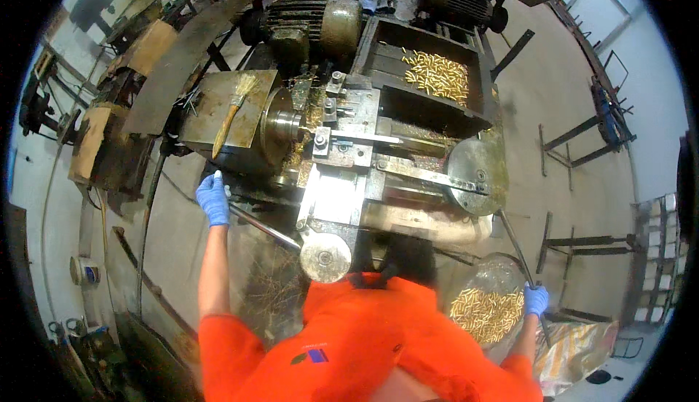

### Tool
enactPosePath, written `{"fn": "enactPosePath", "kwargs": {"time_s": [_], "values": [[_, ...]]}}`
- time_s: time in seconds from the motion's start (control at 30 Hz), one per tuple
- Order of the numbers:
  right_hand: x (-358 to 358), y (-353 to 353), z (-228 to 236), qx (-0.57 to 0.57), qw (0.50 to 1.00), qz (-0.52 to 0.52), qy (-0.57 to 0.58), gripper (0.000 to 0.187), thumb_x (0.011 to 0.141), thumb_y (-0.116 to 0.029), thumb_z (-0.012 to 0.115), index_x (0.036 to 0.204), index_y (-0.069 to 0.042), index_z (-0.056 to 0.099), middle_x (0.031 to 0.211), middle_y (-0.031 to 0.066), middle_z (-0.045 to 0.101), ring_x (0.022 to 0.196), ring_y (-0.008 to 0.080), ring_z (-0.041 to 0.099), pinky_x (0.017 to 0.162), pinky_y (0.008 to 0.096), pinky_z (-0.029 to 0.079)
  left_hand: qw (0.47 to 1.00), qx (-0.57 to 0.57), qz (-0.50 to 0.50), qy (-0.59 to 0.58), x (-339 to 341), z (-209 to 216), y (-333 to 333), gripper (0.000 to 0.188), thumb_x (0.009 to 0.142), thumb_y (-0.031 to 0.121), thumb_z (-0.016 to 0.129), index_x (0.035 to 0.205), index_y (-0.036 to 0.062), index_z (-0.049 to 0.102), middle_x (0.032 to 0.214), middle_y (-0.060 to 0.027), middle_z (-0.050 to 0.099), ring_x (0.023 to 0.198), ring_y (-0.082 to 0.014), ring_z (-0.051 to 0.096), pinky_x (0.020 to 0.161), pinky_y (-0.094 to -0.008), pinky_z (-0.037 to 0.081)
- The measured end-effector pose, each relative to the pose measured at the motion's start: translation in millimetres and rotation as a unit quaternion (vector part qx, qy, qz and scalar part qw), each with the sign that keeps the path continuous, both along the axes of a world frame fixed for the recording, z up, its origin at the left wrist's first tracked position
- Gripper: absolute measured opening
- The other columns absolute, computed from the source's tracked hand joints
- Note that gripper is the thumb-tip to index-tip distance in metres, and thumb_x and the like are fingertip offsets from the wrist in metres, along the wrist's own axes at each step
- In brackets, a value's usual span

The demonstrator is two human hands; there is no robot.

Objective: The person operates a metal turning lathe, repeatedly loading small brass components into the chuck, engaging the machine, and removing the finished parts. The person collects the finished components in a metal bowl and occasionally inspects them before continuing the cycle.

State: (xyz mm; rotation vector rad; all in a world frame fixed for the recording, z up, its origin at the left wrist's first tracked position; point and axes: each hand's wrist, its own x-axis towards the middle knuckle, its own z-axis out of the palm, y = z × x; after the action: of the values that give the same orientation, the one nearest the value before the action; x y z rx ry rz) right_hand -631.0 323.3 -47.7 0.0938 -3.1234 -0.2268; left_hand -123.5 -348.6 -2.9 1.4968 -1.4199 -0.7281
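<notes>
My left hand (212, 201), in a blue glove, is closed at the end of a metal lever (263, 226). That lever runs to a round hub (325, 257) at the near side of a lathe-like machine. A pale fingertip points up from this hand. My right hand (536, 300), also gloved in blue, is wrapped round a long thin lever (515, 245) that slopes down from a round metal disc (477, 176). Between them lies the machine's slide (336, 191), with clamped tool holders (322, 140) facing the chuck (280, 124). What the chuck holds is unclear.
A wooden-handled brush (231, 116) lies on the headstock (251, 85). Many small brass-coloured pieces (437, 74) fill part of a metal tray (389, 60); more pieces (484, 314) sit in a round pan (502, 267) by my right arm. A woven sack (575, 351) and motors (313, 23) stand around.
</notes>
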Motion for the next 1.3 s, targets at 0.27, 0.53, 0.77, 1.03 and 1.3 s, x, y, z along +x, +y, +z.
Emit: {"fn": "enactPosePath", "kwargs": {"time_s": [0.27, 0.53, 0.77, 1.03, 1.3], "values": [[20.3, -2.1, 3.6, 0.014, 1.000, -0.014, 0.000, 0.045, 0.070, -0.045, 0.066, 0.073, 0.000, 0.064, 0.080, 0.0232, 0.063, 0.080, 0.0360, 0.062, 0.072, 0.0421, 0.048, 0.998, 0.035, -0.009, 0.053, 1.3, -3.4, -2.7, 0.025, 0.086, 0.023, 0.062, 0.080, -0.0015, 0.065, 0.065, 0.0012, 0.057, 0.052, -0.0058, 0.043, 0.047, -0.0237, 0.038], [41.4, -12.6, 17.6, 0.014, 0.998, -0.061, -0.014, 0.052, 0.068, -0.053, 0.064, 0.078, -0.002, 0.065, 0.085, 0.0224, 0.064, 0.082, 0.0361, 0.062, 0.075, 0.0430, 0.049, 1.000, 0.006, -0.025, -0.001, 3.8, -11.5, -8.8, 0.027, 0.086, 0.024, 0.062, 0.077, -0.0019, 0.064, 0.061, 0.0019, 0.054, 0.049, -0.0069, 0.042, 0.045, -0.0258, 0.036], [50.7, -29.6, 15.4, -0.107, 0.994, 0.014, -0.033, 0.043, 0.064, -0.048, 0.070, 0.080, -0.007, 0.067, 0.082, 0.0175, 0.065, 0.076, 0.0344, 0.062, 0.068, 0.0426, 0.049, 0.999, -0.002, -0.011, -0.045, 3.4, -6.0, -3.2, 0.025, 0.086, 0.021, 0.061, 0.074, -0.0013, 0.063, 0.055, -0.0023, 0.053, 0.044, -0.0085, 0.046, 0.042, -0.0279, 0.038], [-54.6, -98.6, 3.4, -0.004, 0.975, 0.189, 0.121, 0.032, 0.065, -0.043, 0.068, 0.073, -0.013, 0.065, 0.075, 0.0095, 0.064, 0.071, 0.0293, 0.060, 0.063, 0.0411, 0.047, 0.993, 0.115, -0.019, -0.038, 13.8, -8.7, -9.7, 0.024, 0.084, 0.023, 0.062, 0.075, 0.0002, 0.065, 0.054, -0.0023, 0.054, 0.043, -0.0096, 0.048, 0.042, -0.0280, 0.038], [-193.3, -158.1, 52.0, 0.118, 0.978, 0.154, 0.082, 0.041, 0.071, -0.044, 0.064, 0.096, -0.012, 0.061, 0.102, 0.0096, 0.063, 0.103, 0.0272, 0.054, 0.095, 0.0441, 0.033, 0.981, 0.101, -0.068, -0.152, 75.3, -17.6, 25.7, 0.025, 0.083, 0.021, 0.063, 0.069, -0.0001, 0.063, 0.053, 0.0000, 0.053, 0.044, -0.0085, 0.045, 0.042, -0.0274, 0.036]]}}
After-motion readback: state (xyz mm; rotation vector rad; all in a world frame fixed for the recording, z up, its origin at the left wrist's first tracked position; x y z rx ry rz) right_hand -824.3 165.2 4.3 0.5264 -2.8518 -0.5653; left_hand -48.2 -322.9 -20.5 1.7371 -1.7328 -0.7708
